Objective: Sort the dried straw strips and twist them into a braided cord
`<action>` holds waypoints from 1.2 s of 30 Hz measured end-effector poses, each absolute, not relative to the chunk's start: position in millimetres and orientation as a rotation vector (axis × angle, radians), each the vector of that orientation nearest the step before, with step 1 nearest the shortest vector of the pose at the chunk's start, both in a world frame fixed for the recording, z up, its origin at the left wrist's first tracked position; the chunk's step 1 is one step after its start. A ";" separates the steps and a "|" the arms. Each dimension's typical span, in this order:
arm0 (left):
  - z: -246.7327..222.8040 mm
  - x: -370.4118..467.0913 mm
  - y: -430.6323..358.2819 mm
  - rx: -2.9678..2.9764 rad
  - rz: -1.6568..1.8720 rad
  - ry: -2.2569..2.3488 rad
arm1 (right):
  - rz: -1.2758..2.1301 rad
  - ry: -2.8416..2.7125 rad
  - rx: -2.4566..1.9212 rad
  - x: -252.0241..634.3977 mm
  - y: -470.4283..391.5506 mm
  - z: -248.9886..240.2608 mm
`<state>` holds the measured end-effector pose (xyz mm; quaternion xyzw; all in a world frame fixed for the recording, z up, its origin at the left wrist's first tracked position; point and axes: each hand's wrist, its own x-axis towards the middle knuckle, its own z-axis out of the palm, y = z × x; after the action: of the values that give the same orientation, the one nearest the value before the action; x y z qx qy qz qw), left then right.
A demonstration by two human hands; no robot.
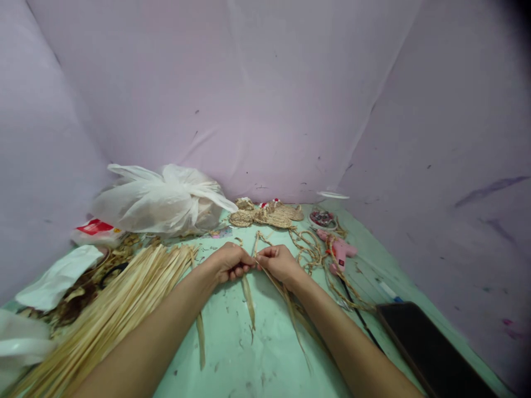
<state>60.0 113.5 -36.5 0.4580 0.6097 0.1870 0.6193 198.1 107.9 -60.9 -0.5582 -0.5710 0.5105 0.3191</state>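
Note:
My left hand (235, 262) and my right hand (279, 262) meet fingertip to fingertip above the middle of the green table (232, 354). Both pinch dry, pale plant-fibre strips (249, 301), whose loose ends hang below the fingers. A short twisted piece of the fibre stands up between the hands. Beyond my right hand lies a twisted fibre cord (309, 249) in loose loops. To the left of my left forearm a large bundle of straw-coloured strips (124, 298) is spread out.
At the back are a white plastic bag (166, 202), woven coiled pieces (269, 214) and a round container (322, 219). On the right lie a pink glue gun (341, 251) and a dark phone (429, 348). White paper (60, 276) rests at the left. Pale purple walls enclose the table.

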 end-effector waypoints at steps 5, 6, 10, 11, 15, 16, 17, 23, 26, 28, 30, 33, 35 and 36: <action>-36.1 65.1 110.5 1.092 0.522 1.464 | 1.191 -1.712 -1.482 202.1 109.4 -60.4; -35.6 66.8 109.3 1.104 0.548 1.480 | 1.135 -1.770 -1.505 203.3 109.3 -58.8; -31.7 75.2 103.7 1.130 0.604 1.509 | 0.867 -1.921 -1.732 206.1 105.9 -45.9; -30.6 77.4 102.5 1.130 0.612 1.512 | 0.808 -1.940 -1.804 205.8 103.9 -41.8; -29.9 82.6 100.7 1.083 0.620 1.529 | 0.637 -2.038 -1.950 198.5 90.9 -26.1; -30.9 82.4 101.2 1.063 0.614 1.528 | 0.577 -2.065 -1.954 195.3 86.8 -22.5; -32.3 81.6 102.1 1.044 0.606 1.523 | 0.514 -2.091 -1.956 191.6 82.6 -19.2; -41.1 71.3 106.7 0.984 0.572 1.431 | 0.366 -2.279 -1.962 168.7 64.1 -9.3; -40.9 69.4 105.3 1.019 0.600 1.395 | 0.348 -2.358 -1.916 163.0 59.2 -10.9; -39.7 68.6 104.6 1.056 0.626 1.375 | 0.363 -2.396 -1.852 165.5 58.7 -10.5; -38.5 66.8 105.1 1.086 0.638 1.352 | 0.428 -2.393 -1.775 174.9 62.8 -7.4; -37.8 62.1 107.7 1.124 0.614 1.304 | 0.477 -2.138 -1.796 195.8 77.6 -1.6; -38.5 58.9 109.2 1.141 0.577 1.258 | 0.572 -1.844 -1.825 205.4 88.7 -2.0; -39.3 57.6 109.7 1.149 0.565 1.238 | 0.738 -1.734 -1.800 207.0 92.8 -4.2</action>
<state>57.6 109.7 -39.3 0.5015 0.5403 0.2468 0.6290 207.0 92.8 -4.2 -0.6660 -0.6418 0.2730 0.2646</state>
